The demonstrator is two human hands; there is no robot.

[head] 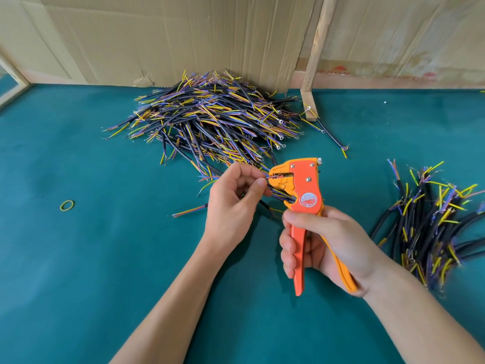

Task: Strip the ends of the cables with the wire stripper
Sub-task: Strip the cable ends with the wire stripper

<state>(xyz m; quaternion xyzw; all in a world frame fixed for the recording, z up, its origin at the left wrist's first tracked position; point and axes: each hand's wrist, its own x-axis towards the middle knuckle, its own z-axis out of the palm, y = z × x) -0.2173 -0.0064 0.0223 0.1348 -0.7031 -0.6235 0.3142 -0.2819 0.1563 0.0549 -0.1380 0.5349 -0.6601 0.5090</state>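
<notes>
An orange and yellow wire stripper (pixel 305 190) stands upright above the table, and my right hand (pixel 322 245) grips its two handles. My left hand (pixel 233 200) pinches a thin wire end (pixel 353 176) of a black cable between thumb and forefinger. That wire end lies inside the stripper's jaws. The cable's other coloured wires pass under the jaws. A big pile of black cables (pixel 210 119) with yellow, blue and brown wire ends lies behind the hands. A smaller pile of cables (pixel 430 222) lies at the right.
The table is covered in teal cloth (pixel 91 258). A yellow rubber band (pixel 67 205) lies at the left. One loose cable (pixel 189 210) lies beside my left hand. Cardboard sheets (pixel 157 35) and a wooden post (pixel 315 56) close off the back.
</notes>
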